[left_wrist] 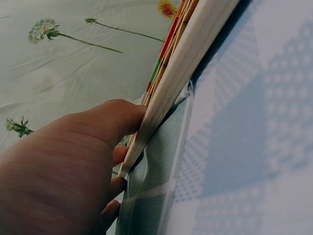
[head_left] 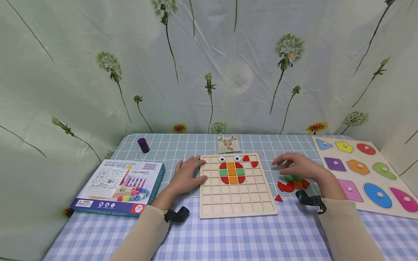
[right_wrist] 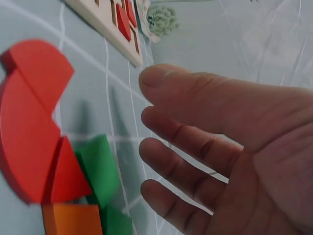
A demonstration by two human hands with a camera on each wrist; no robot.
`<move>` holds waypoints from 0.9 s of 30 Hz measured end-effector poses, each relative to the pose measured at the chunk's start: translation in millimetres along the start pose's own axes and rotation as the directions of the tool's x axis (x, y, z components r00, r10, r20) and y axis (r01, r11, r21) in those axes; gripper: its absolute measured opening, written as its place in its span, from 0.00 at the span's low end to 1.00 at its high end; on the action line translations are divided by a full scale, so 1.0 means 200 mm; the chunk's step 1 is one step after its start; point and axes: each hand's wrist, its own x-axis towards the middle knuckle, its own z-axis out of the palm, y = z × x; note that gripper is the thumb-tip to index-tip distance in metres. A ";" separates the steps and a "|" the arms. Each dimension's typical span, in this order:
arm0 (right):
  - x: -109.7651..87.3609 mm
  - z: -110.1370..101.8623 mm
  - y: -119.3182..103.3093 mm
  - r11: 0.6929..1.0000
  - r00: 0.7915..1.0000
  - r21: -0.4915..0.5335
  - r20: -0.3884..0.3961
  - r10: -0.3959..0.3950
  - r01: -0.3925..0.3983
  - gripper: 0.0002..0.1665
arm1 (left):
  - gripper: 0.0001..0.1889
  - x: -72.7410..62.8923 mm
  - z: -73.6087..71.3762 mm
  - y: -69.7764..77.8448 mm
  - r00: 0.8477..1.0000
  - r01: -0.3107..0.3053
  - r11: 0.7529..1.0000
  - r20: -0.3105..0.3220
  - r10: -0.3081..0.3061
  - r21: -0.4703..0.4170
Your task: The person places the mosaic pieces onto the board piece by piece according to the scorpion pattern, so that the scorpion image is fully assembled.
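Observation:
A wooden grid board point(head_left: 236, 206) lies at the middle of the table with colored pieces set in its upper cells: an orange column point(head_left: 232, 173), green squares point(head_left: 240, 172), red rounded pieces and two eye pieces point(head_left: 237, 158). My left hand point(head_left: 185, 176) rests at the board's left side, its thumb and fingertips touching the edge. In the left wrist view the thumb point(left_wrist: 129, 116) lies against the wooden rim. My right hand point(head_left: 298, 165) hovers over a small pile of loose red point(right_wrist: 29, 132), green point(right_wrist: 100, 169) and orange point(right_wrist: 73, 219) pieces, fingers loosely bent with nothing between them.
A picture card point(head_left: 228, 144) lies behind the board. To the left are a boxed bead set point(head_left: 119, 186) and a purple cylinder point(head_left: 143, 145). A knobbed shape puzzle point(head_left: 359, 174) lies at the right. One red triangle point(head_left: 278, 198) sits beside the board's right edge.

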 end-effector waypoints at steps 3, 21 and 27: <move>-0.01 -0.01 0.02 1.000 1.000 0.006 0.017 0.000 0.000 0.20 | 0.29 0.00 0.00 0.00 1.000 -0.005 1.000 -0.008 0.005 -0.004; -0.06 -0.04 0.13 0.997 0.995 -0.010 0.070 0.075 -0.074 0.17 | 0.30 -0.01 0.00 0.01 1.000 0.000 1.000 -0.008 0.000 -0.002; -0.09 -0.05 0.17 0.999 0.995 -0.013 0.090 0.043 -0.042 0.19 | 0.30 -0.01 0.00 0.01 1.000 0.001 1.000 -0.012 -0.001 -0.004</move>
